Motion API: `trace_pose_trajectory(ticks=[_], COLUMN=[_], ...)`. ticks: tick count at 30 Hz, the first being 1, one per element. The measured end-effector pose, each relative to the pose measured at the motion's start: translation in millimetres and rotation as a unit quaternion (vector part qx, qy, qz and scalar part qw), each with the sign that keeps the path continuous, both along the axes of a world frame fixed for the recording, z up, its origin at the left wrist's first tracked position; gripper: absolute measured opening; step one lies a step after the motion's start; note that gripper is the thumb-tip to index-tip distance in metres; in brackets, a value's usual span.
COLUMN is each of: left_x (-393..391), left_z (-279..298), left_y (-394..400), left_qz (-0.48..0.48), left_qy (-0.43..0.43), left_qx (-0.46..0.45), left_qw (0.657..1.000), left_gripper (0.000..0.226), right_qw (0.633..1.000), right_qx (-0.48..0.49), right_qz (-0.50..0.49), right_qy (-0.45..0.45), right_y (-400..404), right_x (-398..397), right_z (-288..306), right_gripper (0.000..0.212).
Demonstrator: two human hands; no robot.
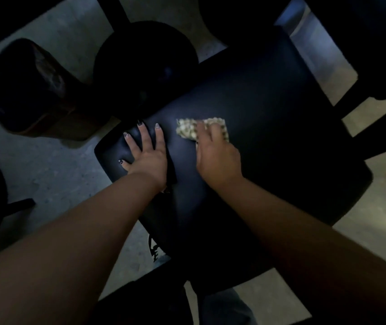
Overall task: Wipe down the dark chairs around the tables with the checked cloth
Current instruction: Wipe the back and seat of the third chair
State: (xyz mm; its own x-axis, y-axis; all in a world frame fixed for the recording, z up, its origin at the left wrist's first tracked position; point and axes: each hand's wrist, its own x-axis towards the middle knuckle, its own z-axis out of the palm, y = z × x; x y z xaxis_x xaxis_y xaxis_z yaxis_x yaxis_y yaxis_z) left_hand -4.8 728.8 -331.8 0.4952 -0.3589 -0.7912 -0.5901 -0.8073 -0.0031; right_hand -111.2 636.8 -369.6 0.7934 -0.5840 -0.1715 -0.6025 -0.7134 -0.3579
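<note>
Nearest, two bare forearms reach down over a dark chair (pixel 269 127), its seat filling most of the view. The left hand (pixel 146 153) lies flat on the seat's near-left corner, fingers straight and spread wide, holding nothing — it looks to be steadying the chair. Just beside it, the right hand (pixel 215 158) presses the cloth (pixel 188 129) onto the seat, fingers laid over the top of it; whether they curl round the far edge is hidden under the hand.

The cloth is a small folded pad, pale and checked, and it sits near the seat's left part, close to the left hand but apart from it. It is likely soft, light and limp, so it should bunch or slide out unless held flat under the palm with the fingers pinning the leading edge. The seat looks smooth and faintly shiny, probably slick, so the cloth should glide easily.

Farther off stand a round stool (pixel 145 66) and a brown box-like stool (pixel 30 87) on the grey floor (pixel 53 165).
</note>
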Motion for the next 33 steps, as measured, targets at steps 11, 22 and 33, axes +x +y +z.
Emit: trace_pose_trajectory(ticks=[11, 22, 33], left_x=[-20.6, -15.9, 16.3], left_z=[27.7, 15.7, 1.5], left_y=[-70.2, -156.5, -137.9], left_qz=[-0.192, -0.575, -0.554], left_qy=[0.001, 0.026, 0.046], left_qx=[-0.069, -0.015, -0.054], left_qw=[0.979, 0.818, 0.830], left_gripper=[0.142, 0.138, 0.137], right_qw=[0.968, 0.852, 0.675], right_qx=[-0.012, 0.008, 0.042], right_qz=[-0.248, -0.522, -0.736], right_qy=[0.028, 0.035, -0.037], right_y=[-124.1, -80.0, -67.7], right_x=[-55.1, -156.4, -61.3], right_z=[12.4, 11.6, 9.4], right_gripper=[0.039, 0.036, 0.042])
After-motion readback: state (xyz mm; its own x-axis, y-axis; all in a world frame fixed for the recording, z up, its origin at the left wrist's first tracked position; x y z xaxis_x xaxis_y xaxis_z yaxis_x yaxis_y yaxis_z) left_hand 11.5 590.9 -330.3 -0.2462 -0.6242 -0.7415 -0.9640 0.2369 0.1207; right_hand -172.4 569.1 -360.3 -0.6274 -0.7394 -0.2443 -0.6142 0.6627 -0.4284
